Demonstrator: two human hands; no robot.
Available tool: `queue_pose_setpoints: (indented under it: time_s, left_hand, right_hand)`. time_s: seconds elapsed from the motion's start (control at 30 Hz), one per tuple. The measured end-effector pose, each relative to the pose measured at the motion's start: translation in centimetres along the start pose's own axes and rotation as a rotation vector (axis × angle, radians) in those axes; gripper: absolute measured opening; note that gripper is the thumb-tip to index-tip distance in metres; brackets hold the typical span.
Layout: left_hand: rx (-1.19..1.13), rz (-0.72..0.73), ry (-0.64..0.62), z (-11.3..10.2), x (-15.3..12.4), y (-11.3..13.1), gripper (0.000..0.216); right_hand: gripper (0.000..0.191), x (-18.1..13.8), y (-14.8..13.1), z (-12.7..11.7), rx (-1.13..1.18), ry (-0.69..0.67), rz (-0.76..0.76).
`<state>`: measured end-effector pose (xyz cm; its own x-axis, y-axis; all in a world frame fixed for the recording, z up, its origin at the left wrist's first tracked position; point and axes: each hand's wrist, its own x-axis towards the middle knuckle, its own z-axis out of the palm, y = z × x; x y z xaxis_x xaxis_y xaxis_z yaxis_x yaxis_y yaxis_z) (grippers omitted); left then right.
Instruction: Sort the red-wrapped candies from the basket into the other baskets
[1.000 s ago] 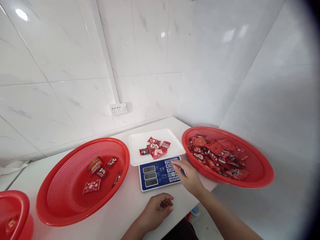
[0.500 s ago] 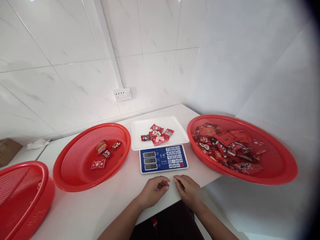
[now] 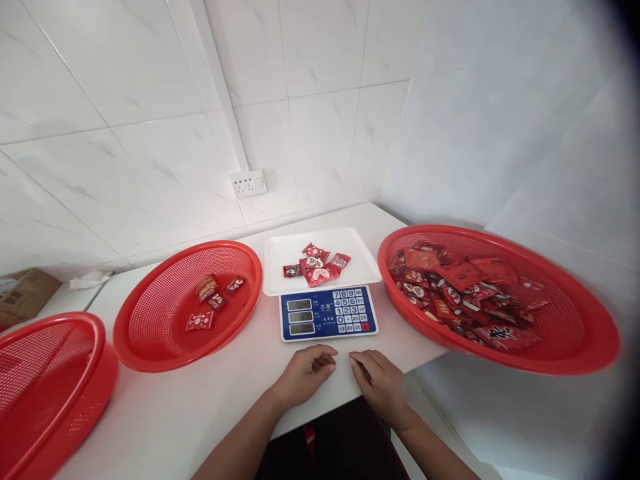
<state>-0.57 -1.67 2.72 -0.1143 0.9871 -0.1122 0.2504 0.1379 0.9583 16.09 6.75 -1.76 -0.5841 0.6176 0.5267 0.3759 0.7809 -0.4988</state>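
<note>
Both my hands rest on the white table just in front of a blue-and-white digital scale. My left hand is loosely curled and holds nothing, with a gap between thumb and fingers. Close by on its right, my right hand lies half bent, palm down, and nothing shows in it. Neither hand touches the scale. On the scale's white tray lies a small heap of red snack packets. Digits show on the scale's displays, the top one apparently reading 0.040.
A red basket piled with red packets stands right, overhanging the table. Left of the scale, another red basket holds several packets. A third basket is cut off at far left. Behind are a cardboard box and wall socket.
My view has shifted slightly, so the baskets and scale appear a little displaced. My hands stay in front of the scale, and the packets on the tray lie as before.
</note>
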Motion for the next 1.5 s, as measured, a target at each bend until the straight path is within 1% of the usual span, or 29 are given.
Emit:
queue_pose_setpoints:
  time_s: [0.1,0.17,0.2,0.27,0.3,0.37,0.43,0.47,0.5,0.53,0.6,0.63,0.67,0.7,0.77,0.9,1.07,1.17,1.27,1.37,1.43,1.5]
  left_hand:
    - [0.006,0.009,-0.008,-0.1,0.0,-0.1,0.025]
    - [0.007,0.007,-0.002,-0.1,0.0,-0.2,0.026]
    - [0.006,0.005,-0.001,-0.1,0.1,-0.3,0.026]
    - [0.002,0.002,-0.001,-0.1,0.1,-0.2,0.026]
    - [0.002,-0.001,-0.004,-0.1,0.2,-0.2,0.027]
    - [0.003,-0.009,-0.008,-0.2,0.2,-0.1,0.028]
    - [-0.001,-0.014,-0.011,-0.2,0.3,0.0,0.029]
    - [-0.007,-0.014,-0.013,-0.3,0.2,0.1,0.03]
    - [-0.014,-0.013,-0.014,-0.3,0.2,0.1,0.03]
    - [-0.019,-0.012,-0.016,-0.3,0.2,0.0,0.03]
    - [-0.022,-0.009,-0.015,-0.3,0.3,-0.1,0.031]
    - [-0.02,-0.004,-0.013,-0.2,0.3,-0.3,0.03]
    - [-0.016,0.001,-0.013,-0.2,0.3,-0.4,0.03]
    - [-0.012,0.006,-0.016,-0.3,0.3,-0.5,0.03]
    - [-0.006,0.01,-0.023,-0.3,0.3,-0.7,0.03]
    - [-0.005,0.001,-0.033,-0.3,0.3,-1.0,0.031]
    - [-0.015,0.017,-0.028,-0.3,0.2,-1.0,0.03]
    - [-0.021,0.021,-0.031,-0.3,0.2,-1.0,0.029]
    - [-0.025,0.031,-0.038,-0.3,0.2,-1.2,0.028]
    - [-0.037,0.035,-0.042,-0.2,0.3,-1.4,0.028]
    - [-0.041,0.031,-0.048,-0.2,0.3,-1.5,0.029]
    - [-0.034,0.029,-0.055,-0.2,0.3,-1.6,0.029]
  right_hand:
    - [0.021,0.2,-0.5,-0.1,0.012,-0.035,0.067]
    - [0.022,0.7,-1.1,-0.9,0.073,-0.078,0.132]
    - [0.022,1.1,-1.4,-1.7,0.127,-0.111,0.164]
    - [0.021,2.2,-1.8,-4.3,0.251,-0.173,0.195]
    - [0.021,3.0,-1.9,-5.9,0.282,-0.162,0.189]
    - [0.021,4.7,-1.5,-9.7,0.229,-0.083,0.152]
    - [0.022,6.7,-0.1,-13.1,0.137,0.026,0.201]
    - [0.022,7.7,0.9,-14.5,0.099,0.022,0.25]
    - [0.024,8.6,2.1,-15.6,0.066,-0.02,0.304]
    - [0.026,9.5,3.4,-16.3,0.049,-0.152,0.346]
    - [0.032,10.7,5.9,-16.8,0.007,-0.481,0.409]
    - [0.035,11.1,7.0,-16.7,0.003,-0.558,0.421]
    - [0.037,11.3,7.8,-16.4,-0.005,-0.606,0.43]
    - [0.037,11.4,8.3,-16.1,-0.011,-0.616,0.437]
    - [0.034,11.2,8.8,-15.3,-0.028,-0.579,0.459]
    - [0.034,10.4,8.4,-14.3,-0.052,-0.484,0.52]
    - [0.026,10.6,8.2,-13.9,-0.04,-0.39,0.553]
    - [0.014,11.3,8.2,-14.8,-0.039,-0.341,0.534]
    - [0.026,12.3,8.2,-16.5,-0.04,-0.257,0.526]
    - [0.033,13.2,8.1,-18.2,-0.017,-0.174,0.541]
    - [0.035,13.9,7.8,-18.8,0.006,-0.128,0.531]
    - [0.036,15.1,7.3,-18.8,0.035,-0.101,0.501]
